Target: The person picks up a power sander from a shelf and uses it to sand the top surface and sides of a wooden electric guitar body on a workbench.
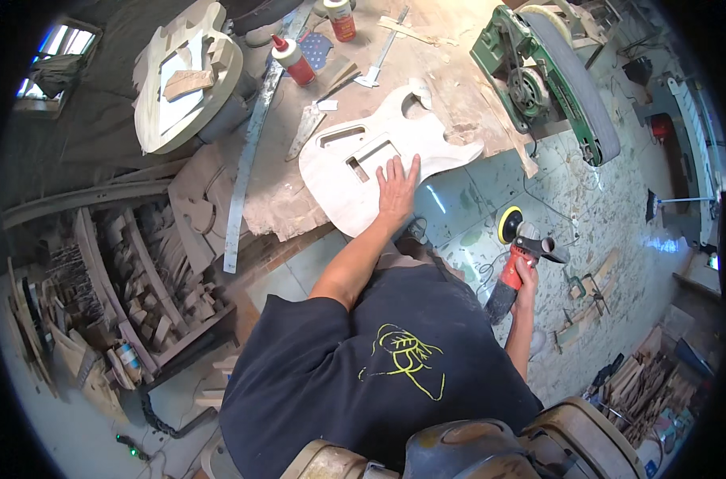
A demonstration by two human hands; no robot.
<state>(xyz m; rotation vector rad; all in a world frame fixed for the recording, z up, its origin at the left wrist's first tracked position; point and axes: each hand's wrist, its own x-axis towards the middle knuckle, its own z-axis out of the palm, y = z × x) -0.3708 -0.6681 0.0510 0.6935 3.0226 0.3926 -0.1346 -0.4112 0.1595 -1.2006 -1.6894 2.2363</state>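
Observation:
A pale wooden electric guitar body (339, 191) with routed cavities lies flat on the workbench, partly overhanging its near edge. My left hand (397, 190) rests flat on it beside the rectangular cavity, fingers stretched out. Off to the right, my right hand (526, 278) is wrapped round a red and black disc sander (506, 287). Its round yellow backing pad (509, 224) points up and away from the guitar body, over the floor. Whether the pad is spinning cannot be told.
On the workbench (275, 199) stand red-and-white glue bottles (296, 62), with a caliper (376, 70) and a long metal ruler (247, 172) nearby. A green belt sander (538, 80) is at the far right. Another guitar body (151, 104) sits far left, above wood scraps (167, 323).

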